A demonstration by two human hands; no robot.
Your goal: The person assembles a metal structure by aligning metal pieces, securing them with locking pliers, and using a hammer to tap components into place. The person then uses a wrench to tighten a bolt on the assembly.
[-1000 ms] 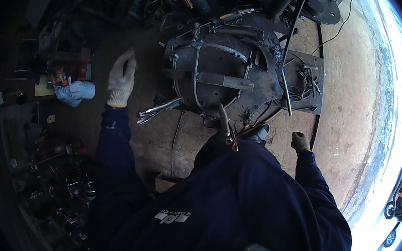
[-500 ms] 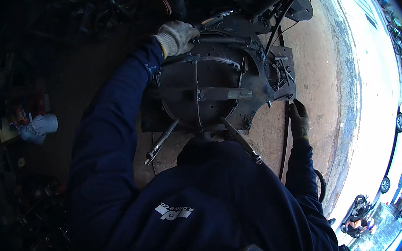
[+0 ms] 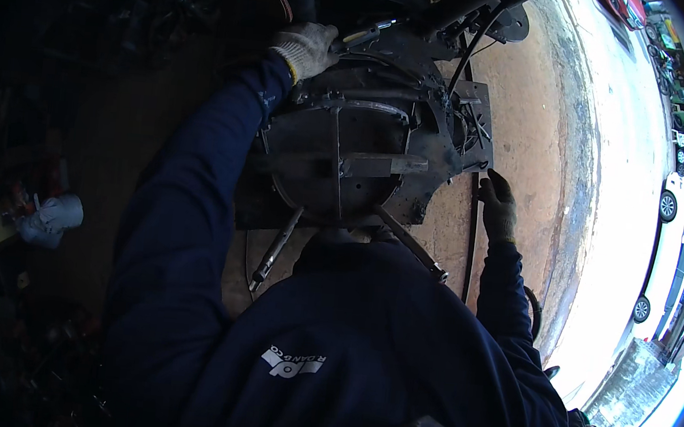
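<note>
A dark metal assembly with a round ring and crossbars lies in front of me. At its far left is my gloved left hand, curled over dark metal, with whatever lies under the fingers hidden. A tool with a yellow-and-black handle and a bright tip rests beside those fingertips. My gloved right hand hovers just off the right side, fingers extended and thumb apart, with nothing visible in it. Its fingertips are near a metal plate carrying thin rods and wire. Two metal bars angle toward my body.
A dark tube crosses above the far side. A long thin bar runs along the brown floor on the right. Cluttered parts and a grey-white bundle are in shadow on the left. A white car stands outside.
My left hand has shifted slightly away from me along the metal. My right hand has moved a little left and nearer, its thumb now showing apart. The view has turned slightly.
</note>
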